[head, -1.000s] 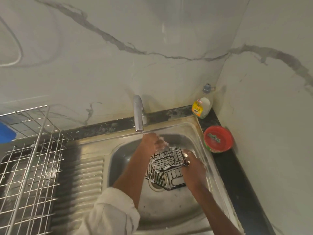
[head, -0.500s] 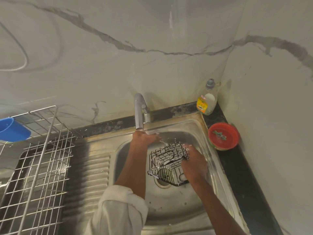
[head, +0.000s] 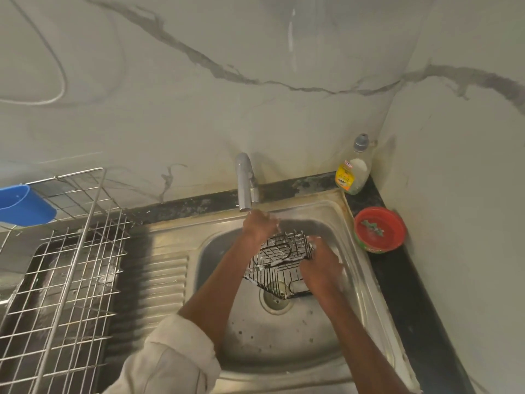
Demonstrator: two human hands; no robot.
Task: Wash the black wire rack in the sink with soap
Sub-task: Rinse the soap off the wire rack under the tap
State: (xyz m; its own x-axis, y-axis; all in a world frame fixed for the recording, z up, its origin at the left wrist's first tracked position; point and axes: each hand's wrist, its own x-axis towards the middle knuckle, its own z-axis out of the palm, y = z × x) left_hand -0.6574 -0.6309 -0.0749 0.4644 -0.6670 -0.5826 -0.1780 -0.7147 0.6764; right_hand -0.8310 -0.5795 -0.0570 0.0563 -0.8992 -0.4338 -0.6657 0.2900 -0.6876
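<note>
- A person stands over a steel sink (head: 366, 268), both hands working a black wire rack (head: 279, 263) held above the basin, over the drain (head: 275, 301).
- The rack is tilted, its wires coated in white suds, so the step in hand appears to be scrubbing or rinsing the soaped wires.
- The left hand (head: 257, 227) is at the far left corner of the rack, directly under the spout of the tap (head: 245, 182). Its fingers curl down over the rack's top edge, seeming to grip it, though the fingertips are hidden behind the wires.
- The right hand (head: 319, 270) is against the rack's near right side, fingers bent round the frame and foamy. Whether it also holds a sponge cannot be told.
- To do this well, I would judge: keep one hand gripping firmly, since soapy wire is slippery, and turn the rack so every face is reached.
- Work fingers along each wire and into the crossings, where grime gathers.
- Keep the rack low in the basin to limit splashing.
- Beyond the right hand, in the counter corner, stand a dish soap bottle (head: 353, 172) and a red bowl (head: 379, 230).
- Far to the left of the left hand is a wire drying rack (head: 62, 263) with a blue cup (head: 24, 204) hung on it.
</note>
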